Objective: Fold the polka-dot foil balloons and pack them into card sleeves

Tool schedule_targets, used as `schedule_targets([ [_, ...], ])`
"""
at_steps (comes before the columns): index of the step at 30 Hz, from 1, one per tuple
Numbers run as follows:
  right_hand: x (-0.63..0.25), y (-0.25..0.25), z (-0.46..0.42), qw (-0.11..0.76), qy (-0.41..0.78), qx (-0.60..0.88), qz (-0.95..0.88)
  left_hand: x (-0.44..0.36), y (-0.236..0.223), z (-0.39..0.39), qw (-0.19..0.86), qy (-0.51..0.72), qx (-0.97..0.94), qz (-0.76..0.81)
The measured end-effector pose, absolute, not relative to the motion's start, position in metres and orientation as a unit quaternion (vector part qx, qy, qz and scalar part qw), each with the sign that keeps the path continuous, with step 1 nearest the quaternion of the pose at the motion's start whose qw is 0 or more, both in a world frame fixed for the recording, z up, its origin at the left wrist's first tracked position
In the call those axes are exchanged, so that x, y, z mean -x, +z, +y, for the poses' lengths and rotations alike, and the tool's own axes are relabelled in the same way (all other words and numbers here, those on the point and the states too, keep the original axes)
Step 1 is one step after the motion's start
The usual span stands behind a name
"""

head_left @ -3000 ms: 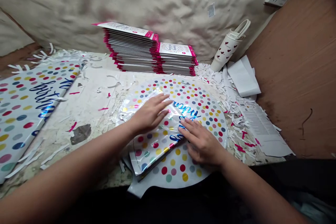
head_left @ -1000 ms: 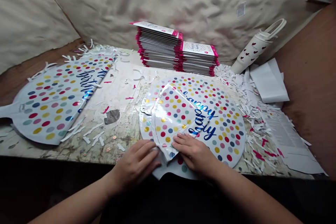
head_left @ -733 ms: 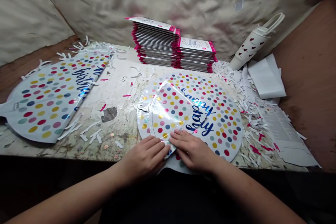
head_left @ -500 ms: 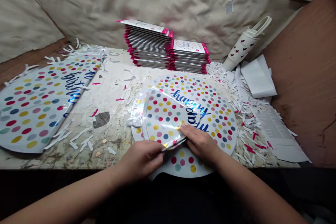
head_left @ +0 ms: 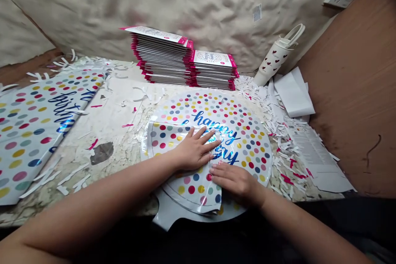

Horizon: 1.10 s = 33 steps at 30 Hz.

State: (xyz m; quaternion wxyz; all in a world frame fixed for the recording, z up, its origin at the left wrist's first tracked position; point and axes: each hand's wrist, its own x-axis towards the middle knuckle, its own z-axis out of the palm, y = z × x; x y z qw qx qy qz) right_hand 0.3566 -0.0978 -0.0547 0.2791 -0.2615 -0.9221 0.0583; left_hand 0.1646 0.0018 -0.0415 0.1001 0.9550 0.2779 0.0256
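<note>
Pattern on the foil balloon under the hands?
Foil balloon: multicoloured polka dots on white, blue script; best in the head view.

Free path for L hand (head_left: 194, 150): strip of surface (head_left: 114, 132) btwn flat balloon (head_left: 31, 132) on the left and balloon (head_left: 247, 140) under both hands, only thin paper scraps (head_left: 74, 181) on it. Further back, two stacks of packs (head_left: 163, 57) in the way. Past R hand (head_left: 235, 183): shredded paper (head_left: 262, 107), loose sheets (head_left: 293, 93), heart-print tube (head_left: 274, 60).

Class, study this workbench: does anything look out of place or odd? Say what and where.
Yes: shredded white and pink paper strips litter the stained table, heaped along the right of the dotted foil balloon, which makes the work area look messy.
</note>
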Motion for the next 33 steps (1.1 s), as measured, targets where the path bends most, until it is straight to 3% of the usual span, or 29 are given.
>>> schedule_targets([
  [4,-0.357,-0.050,-0.107,0.266,0.166,0.304,-0.900,-0.164,-0.037,-0.007,0.112,0.012,-0.942,0.317],
  [11,-0.357,-0.024,-0.059,0.221,0.447,0.638,-0.586,-0.040,-0.028,0.004,0.149,-0.007,-0.908,0.392],
  [13,-0.351,-0.022,-0.042,0.194,0.489,0.659,-0.538,-0.014,-0.015,0.002,0.189,0.040,-0.861,0.471],
  [15,-0.345,-0.022,-0.028,0.168,0.497,0.670,-0.526,-0.013,-0.001,-0.010,0.155,0.154,-0.796,0.564],
  [18,-0.342,-0.020,-0.018,0.136,0.488,0.687,-0.521,-0.048,0.004,-0.043,0.042,0.273,-0.808,0.520],
  [20,-0.342,-0.017,-0.017,0.124,0.462,0.699,-0.531,-0.076,-0.006,-0.066,0.048,0.159,-0.905,0.392],
  [22,-0.340,-0.012,-0.022,0.134,0.410,0.720,-0.544,-0.094,-0.023,-0.082,0.048,0.079,-0.925,0.369],
  [26,-0.318,-0.014,-0.042,0.190,0.154,0.651,-0.719,-0.097,-0.047,-0.088,0.055,0.031,-0.923,0.380],
  [29,-0.305,-0.028,-0.054,0.112,0.088,0.517,-0.844,-0.090,-0.050,-0.085,0.054,0.035,-0.923,0.380],
  [33,-0.327,-0.040,-0.060,0.014,0.112,0.555,-0.824,-0.087,-0.044,-0.083,0.078,0.017,-0.921,0.381],
])
